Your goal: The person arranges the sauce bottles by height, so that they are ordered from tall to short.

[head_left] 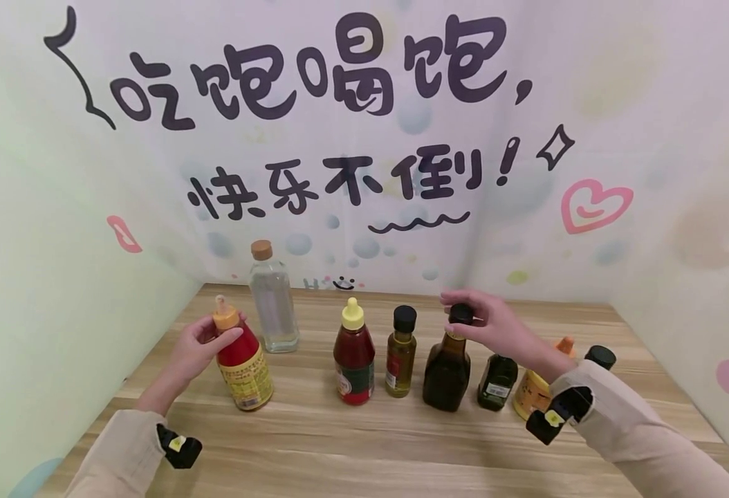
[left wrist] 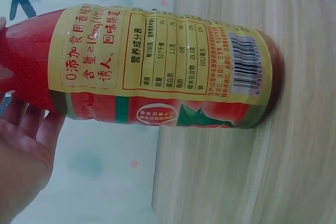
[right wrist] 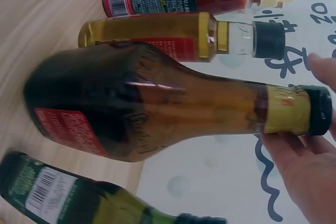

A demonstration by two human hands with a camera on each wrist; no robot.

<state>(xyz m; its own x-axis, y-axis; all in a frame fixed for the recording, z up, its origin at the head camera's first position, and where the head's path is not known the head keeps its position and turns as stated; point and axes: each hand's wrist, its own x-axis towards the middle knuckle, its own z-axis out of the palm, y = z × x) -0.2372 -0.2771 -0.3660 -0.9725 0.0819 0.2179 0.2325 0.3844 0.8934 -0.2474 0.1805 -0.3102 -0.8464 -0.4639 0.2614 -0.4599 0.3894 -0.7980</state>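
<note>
A ketchup bottle, red with a yellow label and an orange cap, stands at the left of the table. My left hand holds its upper part, thumb in front and fingers behind. The left wrist view shows the bottle's barcode side, with the left hand round the shoulder. Right of centre stands a dark brown sauce bottle with a black cap. My right hand is round its neck. In the right wrist view, fingers of the right hand touch the yellow neck band of the sauce bottle.
A clear bottle with a brown cap stands behind the ketchup. A red sauce bottle and an oil bottle stand in the middle. Right of the brown bottle are a green bottle and a yellow bottle, partly behind the right forearm.
</note>
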